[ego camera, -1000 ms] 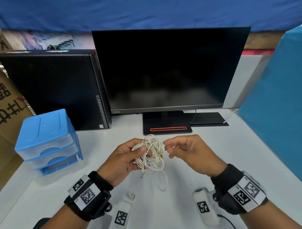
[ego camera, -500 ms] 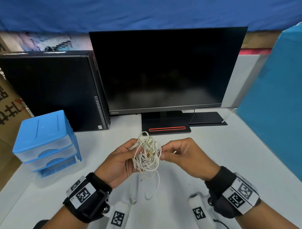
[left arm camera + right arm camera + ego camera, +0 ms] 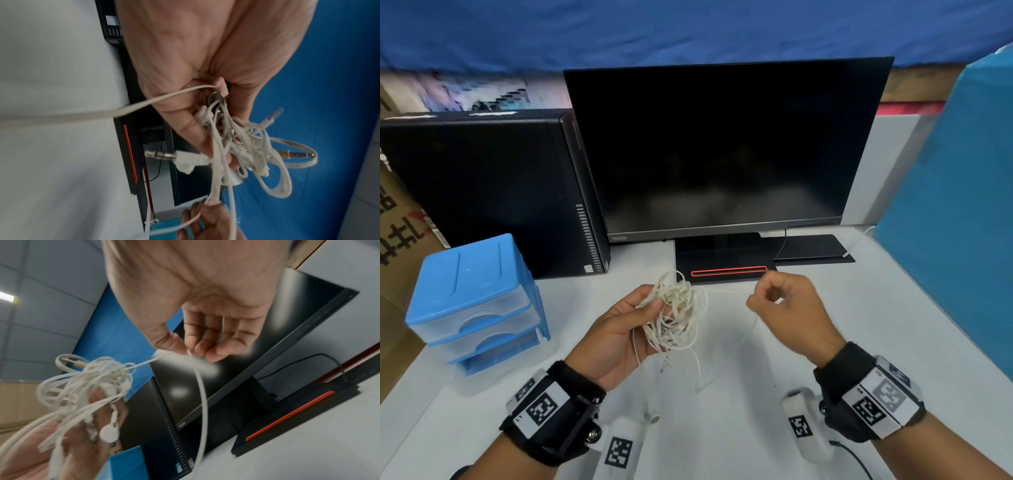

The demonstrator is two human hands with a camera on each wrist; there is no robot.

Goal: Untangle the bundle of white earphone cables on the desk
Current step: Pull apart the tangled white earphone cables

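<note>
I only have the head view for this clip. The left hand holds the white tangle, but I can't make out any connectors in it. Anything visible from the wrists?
Observer: Yes. The left wrist view shows a silver audio plug jutting from the bundle and a gold one on the far side.
Operator: Any earbuds showing?
Observer: The right wrist view shows one round earbud hanging by the left hand.
Operator: How does the right hand grip its strand?
Observer: The right hand pinches the strand between thumb and fingertips.
</note>
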